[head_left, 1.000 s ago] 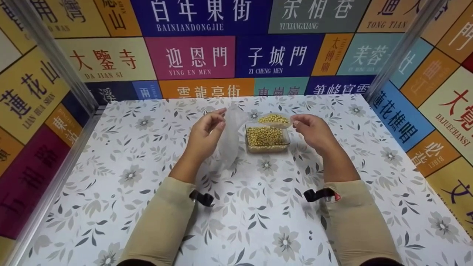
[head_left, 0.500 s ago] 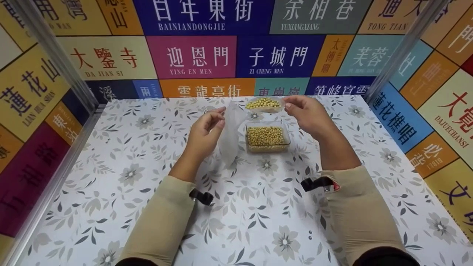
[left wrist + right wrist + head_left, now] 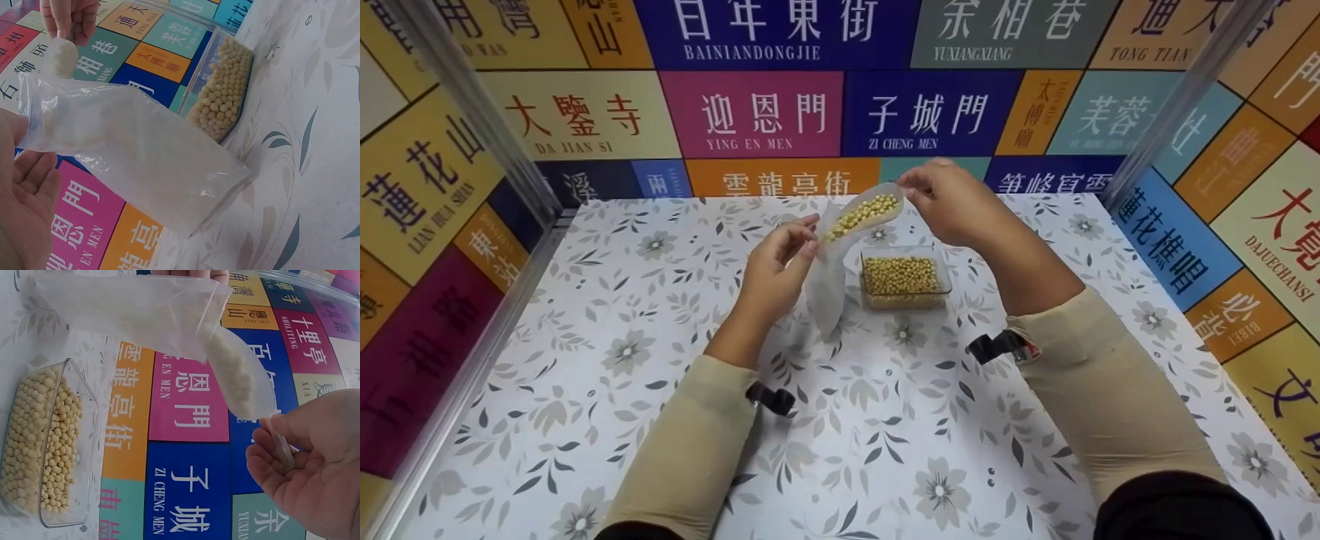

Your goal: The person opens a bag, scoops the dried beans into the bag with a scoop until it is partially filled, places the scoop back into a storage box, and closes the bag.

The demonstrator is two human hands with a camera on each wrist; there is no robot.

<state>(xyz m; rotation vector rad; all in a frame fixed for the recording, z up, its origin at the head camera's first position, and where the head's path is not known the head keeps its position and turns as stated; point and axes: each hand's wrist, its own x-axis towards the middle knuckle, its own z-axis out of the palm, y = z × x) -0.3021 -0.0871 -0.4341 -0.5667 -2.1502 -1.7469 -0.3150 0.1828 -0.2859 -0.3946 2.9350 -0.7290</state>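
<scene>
My left hand (image 3: 776,266) pinches a clear plastic bag (image 3: 146,146) near its mouth. The bag hangs down toward the table, and no beans show inside it. Thumb and fingers of my right hand (image 3: 952,202) grip the short handle of a translucent scoop (image 3: 256,377). Yellow soybeans (image 3: 870,212) lie in the scoop, which tilts down to the left with its tip at the bag's mouth. To the right of the bag stands a rectangular glass container (image 3: 915,301) holding many more soybeans (image 3: 36,433).
The table (image 3: 855,450) wears a white cloth printed with grey flowers and leaves. Panels with large Chinese lettering (image 3: 765,112) rise behind it and on both sides, joined by metal corner posts (image 3: 502,127).
My right hand has lifted the loaded scoop from over the container, moved it up and left, and tilted it into the bag's mouth. The left hand and bag have stayed nearly still.
</scene>
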